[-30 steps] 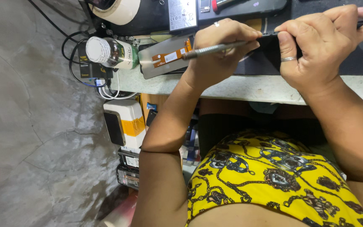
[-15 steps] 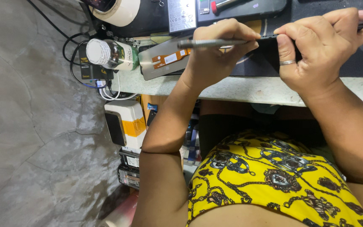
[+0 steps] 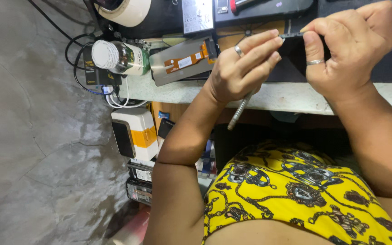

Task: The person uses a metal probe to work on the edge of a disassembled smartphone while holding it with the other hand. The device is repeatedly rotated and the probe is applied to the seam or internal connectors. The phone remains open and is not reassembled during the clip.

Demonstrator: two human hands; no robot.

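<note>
My left hand (image 3: 241, 68), with a ring on one finger, is closed around a slim metal tool (image 3: 239, 111) whose knurled handle hangs down past the counter edge. Its fingertips touch the left edge of a dark phone (image 3: 296, 56). My right hand (image 3: 341, 54), also ringed, grips that phone from the right and holds it above the pale counter (image 3: 286, 97). Most of the phone is hidden by the fingers.
A grey screen panel with an orange flex cable (image 3: 182, 61) lies left of my hands, beside a white-capped bottle (image 3: 119, 56) and a tape roll (image 3: 125, 11). Cables (image 3: 87, 77) hang off the counter's left end. A white and orange box (image 3: 134, 134) sits below.
The metal tool lay level, pointing left at the screen panel; now it has swung down below my left hand, whose fingers have moved onto the phone's edge.
</note>
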